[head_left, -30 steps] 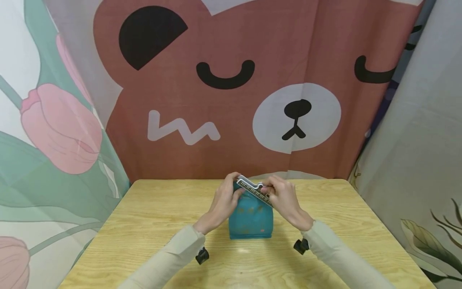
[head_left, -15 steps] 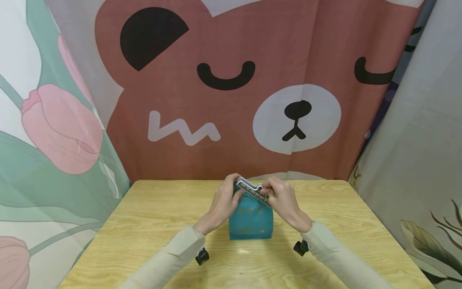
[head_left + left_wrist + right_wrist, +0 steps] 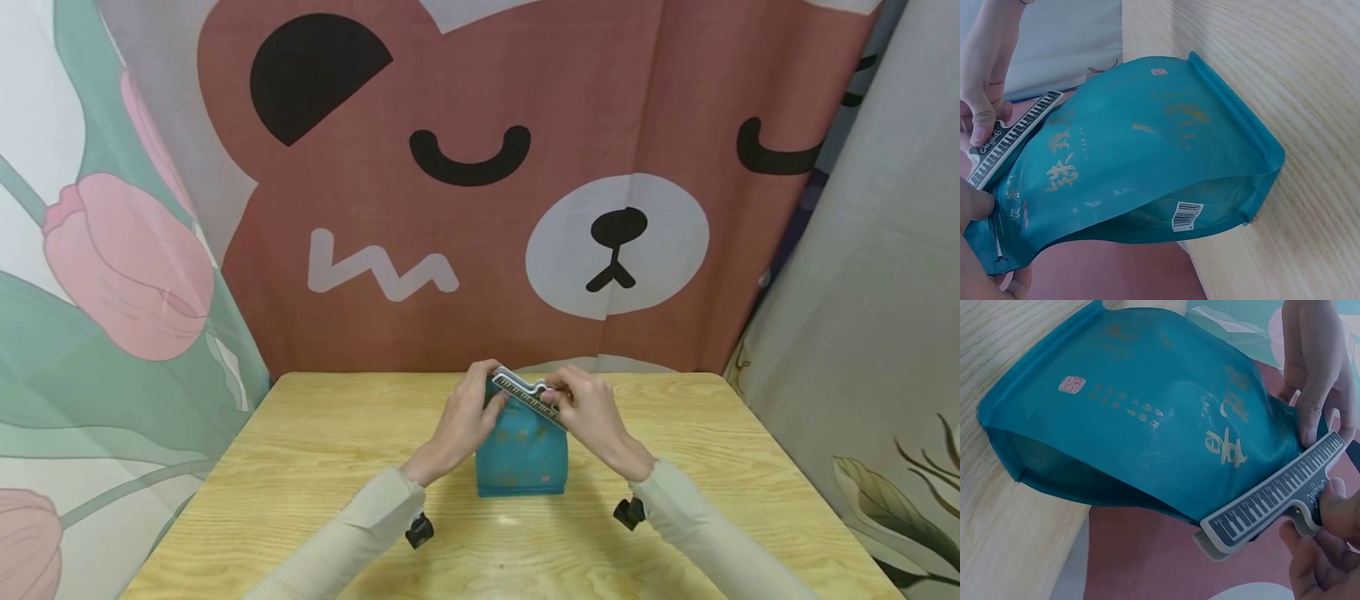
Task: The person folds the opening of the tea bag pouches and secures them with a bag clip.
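A teal pouch bag (image 3: 521, 458) with gold lettering stands on the table, its flat base down. Across its top, slanting down to the right, lies a piano-keyboard-patterned clip (image 3: 527, 398). My left hand (image 3: 463, 421) pinches the bag's top left corner, thumb in front, by the clip's upper end. With thumb and fingers my right hand (image 3: 596, 417) pinches the clip's handle. In the right wrist view the clip (image 3: 1272, 494) sits over the bag's top edge at one side. A barcode label (image 3: 1187, 216) shows on the bag's side fold in the left wrist view.
The wood-grain table (image 3: 337, 433) extends around the bag, its far edge just behind the hands. A curtain with a bear print (image 3: 480, 233) hangs behind it. Other printed curtains (image 3: 847, 333) flank both sides. Black wrist cameras (image 3: 420, 530) hang below the sleeves.
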Demonstrator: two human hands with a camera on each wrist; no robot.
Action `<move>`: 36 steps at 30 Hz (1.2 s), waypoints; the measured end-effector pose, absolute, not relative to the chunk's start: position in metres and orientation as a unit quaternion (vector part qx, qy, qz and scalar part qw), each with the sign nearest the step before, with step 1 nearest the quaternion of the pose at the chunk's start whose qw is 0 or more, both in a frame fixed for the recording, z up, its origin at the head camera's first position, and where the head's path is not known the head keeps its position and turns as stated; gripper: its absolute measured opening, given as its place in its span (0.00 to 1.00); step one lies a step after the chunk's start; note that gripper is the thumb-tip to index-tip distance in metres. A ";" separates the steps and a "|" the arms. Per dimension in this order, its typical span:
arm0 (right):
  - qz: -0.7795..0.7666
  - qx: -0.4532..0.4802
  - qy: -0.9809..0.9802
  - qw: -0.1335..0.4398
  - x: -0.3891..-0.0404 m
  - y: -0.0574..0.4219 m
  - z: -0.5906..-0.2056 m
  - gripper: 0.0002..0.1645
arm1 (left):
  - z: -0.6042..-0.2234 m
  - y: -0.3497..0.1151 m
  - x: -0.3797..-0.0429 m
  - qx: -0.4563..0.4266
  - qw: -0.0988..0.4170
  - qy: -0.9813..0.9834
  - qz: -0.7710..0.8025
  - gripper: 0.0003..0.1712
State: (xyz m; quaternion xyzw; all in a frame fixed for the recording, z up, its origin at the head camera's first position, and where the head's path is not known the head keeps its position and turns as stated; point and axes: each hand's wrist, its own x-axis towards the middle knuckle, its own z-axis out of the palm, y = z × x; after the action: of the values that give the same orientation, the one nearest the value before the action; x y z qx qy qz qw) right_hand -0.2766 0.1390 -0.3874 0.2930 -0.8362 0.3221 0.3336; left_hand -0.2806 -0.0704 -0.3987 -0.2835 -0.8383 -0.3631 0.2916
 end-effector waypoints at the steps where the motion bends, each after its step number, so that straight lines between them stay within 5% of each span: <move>1: 0.324 0.292 -0.838 0.328 -0.276 0.139 -0.387 0.06 | -0.398 -0.071 -0.280 -0.285 0.292 -0.838 -0.362 0.21; 36: 0.332 0.326 -0.835 0.294 -0.271 0.149 -0.386 0.12 | -0.407 -0.084 -0.283 -0.285 0.284 -0.840 -0.365 0.22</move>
State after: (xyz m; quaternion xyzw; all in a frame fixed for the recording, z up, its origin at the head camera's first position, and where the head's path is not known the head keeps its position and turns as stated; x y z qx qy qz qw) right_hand -0.2707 0.1492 -0.3862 0.3261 -0.8346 0.3323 0.2943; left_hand -0.2830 -0.0838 -0.4067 -0.2846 -0.8397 -0.3647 0.2844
